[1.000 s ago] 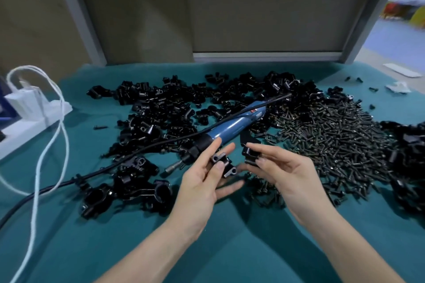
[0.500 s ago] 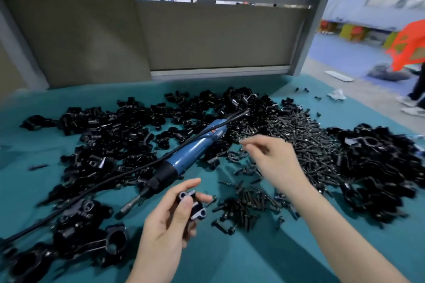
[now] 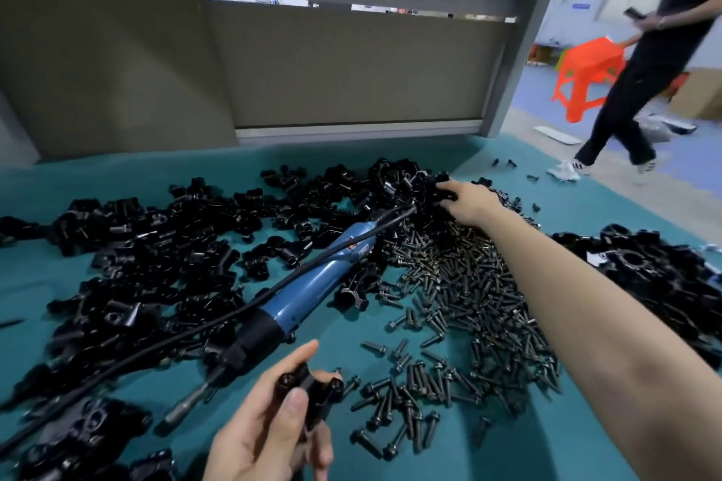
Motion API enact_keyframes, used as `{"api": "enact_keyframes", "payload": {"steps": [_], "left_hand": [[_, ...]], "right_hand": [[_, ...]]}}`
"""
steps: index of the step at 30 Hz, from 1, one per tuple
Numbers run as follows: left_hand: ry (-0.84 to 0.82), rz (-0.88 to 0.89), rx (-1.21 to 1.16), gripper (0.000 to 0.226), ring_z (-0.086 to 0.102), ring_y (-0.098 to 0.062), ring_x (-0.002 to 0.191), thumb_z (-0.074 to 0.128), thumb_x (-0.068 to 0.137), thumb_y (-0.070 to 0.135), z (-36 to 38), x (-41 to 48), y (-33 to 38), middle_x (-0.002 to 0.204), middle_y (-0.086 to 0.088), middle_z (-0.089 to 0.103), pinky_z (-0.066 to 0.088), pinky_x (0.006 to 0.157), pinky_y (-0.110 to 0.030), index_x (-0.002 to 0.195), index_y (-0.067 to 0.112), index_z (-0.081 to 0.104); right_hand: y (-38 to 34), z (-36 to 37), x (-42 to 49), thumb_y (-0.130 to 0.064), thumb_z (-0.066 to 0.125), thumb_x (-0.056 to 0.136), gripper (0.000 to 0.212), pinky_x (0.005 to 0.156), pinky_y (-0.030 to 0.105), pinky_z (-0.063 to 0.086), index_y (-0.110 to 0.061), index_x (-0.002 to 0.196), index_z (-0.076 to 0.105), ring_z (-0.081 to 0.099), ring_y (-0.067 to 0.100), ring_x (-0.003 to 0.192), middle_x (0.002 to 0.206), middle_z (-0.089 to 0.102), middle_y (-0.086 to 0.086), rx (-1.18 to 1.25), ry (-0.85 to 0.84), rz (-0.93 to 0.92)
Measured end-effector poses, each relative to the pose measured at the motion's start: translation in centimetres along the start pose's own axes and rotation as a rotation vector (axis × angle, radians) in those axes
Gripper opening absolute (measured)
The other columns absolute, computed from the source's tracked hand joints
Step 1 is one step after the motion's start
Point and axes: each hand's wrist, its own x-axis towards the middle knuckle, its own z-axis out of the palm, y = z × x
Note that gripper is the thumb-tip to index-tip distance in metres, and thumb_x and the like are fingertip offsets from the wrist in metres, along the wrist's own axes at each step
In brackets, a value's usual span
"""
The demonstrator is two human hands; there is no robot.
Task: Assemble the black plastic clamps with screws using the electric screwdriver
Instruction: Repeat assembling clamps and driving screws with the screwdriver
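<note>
My left hand (image 3: 269,430) holds a black clamp half (image 3: 310,392) between thumb and fingers near the bottom of the view. My right hand (image 3: 467,203) reaches far across the table into the pile of loose black clamp parts (image 3: 406,183); its fingers curl round a black piece there. The blue electric screwdriver (image 3: 312,289) lies diagonally on the teal cloth between my hands, bit toward me, its black cable (image 3: 164,344) trailing left. A heap of black screws (image 3: 469,305) lies under my right forearm.
More clamp parts (image 3: 148,246) cover the left of the table, and assembled clamps (image 3: 656,273) lie in a pile at the right. Grey partition panels (image 3: 351,66) stand behind the table. A person in black (image 3: 640,62) walks past an orange stool (image 3: 586,78) at the far right.
My right hand has moved from the screws near the screwdriver out to the far pile of clamp parts. The left hand keeps its clamp half. The view has swung up and right.
</note>
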Motion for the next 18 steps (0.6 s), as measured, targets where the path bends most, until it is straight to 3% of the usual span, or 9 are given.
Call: {"api": "enact_keyframes", "payload": {"steps": [3, 5, 7, 10, 13, 15, 18], "left_hand": [[-0.017, -0.014, 0.023, 0.076, 0.055, -0.031, 0.045, 0.088, 0.037, 0.067, -0.1, 0.2, -0.4, 0.096, -0.02, 0.072, 0.046, 0.043, -0.028, 0.101, 0.029, 0.076], [0.0, -0.023, 0.022, 0.054, 0.054, -0.031, 0.045, 0.088, 0.053, 0.052, -0.1, 0.2, -0.3, 0.094, -0.023, 0.071, 0.045, 0.043, -0.028, 0.101, 0.028, 0.077], [0.014, -0.032, -0.003, 0.024, 0.053, -0.03, 0.043, 0.075, 0.075, 0.027, -0.1, 0.1, -0.5, 0.091, -0.024, 0.071, 0.045, 0.041, -0.027, 0.098, 0.026, 0.077], [0.004, -0.038, 0.012, 0.031, 0.053, -0.028, 0.044, 0.06, 0.074, 0.017, -0.1, -0.2, -0.9, 0.09, -0.024, 0.071, 0.046, 0.041, -0.026, 0.099, 0.025, 0.077], [-0.004, -0.036, -0.023, 0.031, 0.053, -0.027, 0.051, 0.074, 0.07, 0.037, 0.0, -0.1, -0.4, 0.092, -0.025, 0.071, 0.047, 0.045, -0.026, 0.1, 0.026, 0.077], [-0.024, -0.014, 0.022, 0.042, 0.054, -0.028, 0.058, 0.082, 0.062, 0.048, -0.1, -0.1, -0.4, 0.093, -0.02, 0.073, 0.047, 0.048, -0.027, 0.1, 0.03, 0.077], [-0.063, -0.014, 0.038, 0.039, 0.053, -0.029, 0.069, 0.082, 0.06, 0.047, -0.1, -0.2, 0.0, 0.099, -0.015, 0.074, 0.044, 0.051, -0.023, 0.097, 0.034, 0.077]], "right_hand": [[-0.4, -0.4, 1.4, -0.024, 0.05, 0.098, 0.048, 0.102, 0.043, 0.042, -0.032, 0.144, 0.041, 0.046, 0.035, 0.128, 0.148, 0.038, 0.011, -0.079, -0.076, -0.005], [-0.5, -0.9, 1.9, -0.015, 0.06, 0.091, 0.031, 0.093, 0.037, 0.047, -0.021, 0.121, 0.06, 0.054, 0.033, 0.115, 0.134, 0.053, 0.013, -0.05, -0.041, -0.047], [-0.5, -1.1, 1.6, -0.007, 0.06, 0.086, 0.018, 0.08, 0.032, 0.047, -0.019, 0.1, 0.062, 0.057, 0.029, 0.098, 0.116, 0.064, 0.011, -0.084, -0.019, -0.056], [-0.6, -0.8, 0.8, -0.004, 0.051, 0.088, 0.027, 0.082, 0.033, 0.047, -0.018, 0.11, 0.058, 0.056, 0.028, 0.097, 0.114, 0.062, 0.01, -0.141, -0.054, -0.065], [-1.1, -0.2, 0.5, 0.004, 0.043, 0.087, 0.029, 0.085, 0.04, 0.044, -0.018, 0.104, 0.05, 0.05, 0.03, 0.09, 0.112, 0.059, 0.012, -0.196, -0.01, -0.081], [-1.4, 0.2, 0.3, 0.008, 0.043, 0.087, 0.037, 0.096, 0.051, 0.038, -0.015, 0.113, 0.056, 0.049, 0.032, 0.104, 0.118, 0.056, 0.012, -0.268, 0.008, -0.087], [-1.3, 0.4, -0.1, 0.002, 0.049, 0.091, 0.037, 0.105, 0.058, 0.03, -0.013, 0.123, 0.059, 0.041, 0.035, 0.123, 0.132, 0.046, 0.012, -0.413, 0.027, -0.061]]}}
